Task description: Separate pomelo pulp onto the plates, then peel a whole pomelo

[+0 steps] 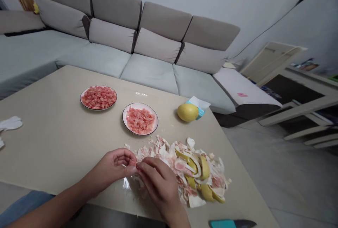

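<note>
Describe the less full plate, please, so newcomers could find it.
On the table before the sofa, look beyond the left end of the peel heap. The plate there holds pink pieces, with more white showing than on the fuller plate.

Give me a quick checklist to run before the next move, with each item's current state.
1. Left hand holding the pink piece: ok.
2. Right hand gripping it too: cannot tell; fingertips are close against it.
3. Nearer plate with bare surface showing: ok, around the pink pulp.
4. Knife apart from both hands: ok.
5. Peel pile tidy: not ok, pieces lie loosely jumbled.
</note>
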A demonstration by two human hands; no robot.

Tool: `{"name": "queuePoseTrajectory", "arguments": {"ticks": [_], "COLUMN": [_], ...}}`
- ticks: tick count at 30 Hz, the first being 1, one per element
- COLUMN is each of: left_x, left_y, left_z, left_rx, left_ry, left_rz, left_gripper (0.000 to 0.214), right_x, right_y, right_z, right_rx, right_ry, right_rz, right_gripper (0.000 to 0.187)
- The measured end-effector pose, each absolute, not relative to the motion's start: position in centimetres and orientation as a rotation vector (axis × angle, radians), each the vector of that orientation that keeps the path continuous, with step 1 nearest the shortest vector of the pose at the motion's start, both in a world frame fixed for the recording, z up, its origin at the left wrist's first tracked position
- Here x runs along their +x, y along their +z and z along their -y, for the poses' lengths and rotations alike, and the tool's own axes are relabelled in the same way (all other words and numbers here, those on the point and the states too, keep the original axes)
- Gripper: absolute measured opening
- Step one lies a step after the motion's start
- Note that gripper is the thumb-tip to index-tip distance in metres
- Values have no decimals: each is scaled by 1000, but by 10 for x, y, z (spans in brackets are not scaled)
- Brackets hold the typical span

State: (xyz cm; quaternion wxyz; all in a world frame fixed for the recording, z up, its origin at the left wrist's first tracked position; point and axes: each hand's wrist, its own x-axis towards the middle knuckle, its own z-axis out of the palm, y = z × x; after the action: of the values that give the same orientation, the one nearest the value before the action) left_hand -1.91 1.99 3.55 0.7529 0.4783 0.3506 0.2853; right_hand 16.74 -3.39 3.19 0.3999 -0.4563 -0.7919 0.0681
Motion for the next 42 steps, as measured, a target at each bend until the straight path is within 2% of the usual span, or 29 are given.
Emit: {"name": "queuePoseTrajectory", "arguments": {"ticks": [3, 13, 22, 27, 33, 42], "left_x": [-20, -20, -21, -21, -21, -19], "left_y": [37, 43, 40, 44, 46, 36], "left_z": [-19, -18, -18, -18, -19, -14], "left_rx": [994, 899, 869, 846, 868, 1324], "left_ry": [584, 550, 555, 544, 559, 675], "left_rz": [-726, -648, -672, -666, -677, -953], "left_gripper": [19, 20, 17, 16, 19, 26], "right_x": [168, 159, 134, 134, 138, 140], "right_y": [33, 19, -6, -4, 4, 6], "right_z": [33, 23, 23, 24, 23, 23], "right_rx": [-1126, -1093, -825, -744, -739, -1003], "right_ry": [384, 1074, 1551, 1643, 1601, 1412], "right_rz": [1875, 1234, 605, 517, 544, 822], "right_gripper": [25, 4, 18, 21, 22, 20]}}
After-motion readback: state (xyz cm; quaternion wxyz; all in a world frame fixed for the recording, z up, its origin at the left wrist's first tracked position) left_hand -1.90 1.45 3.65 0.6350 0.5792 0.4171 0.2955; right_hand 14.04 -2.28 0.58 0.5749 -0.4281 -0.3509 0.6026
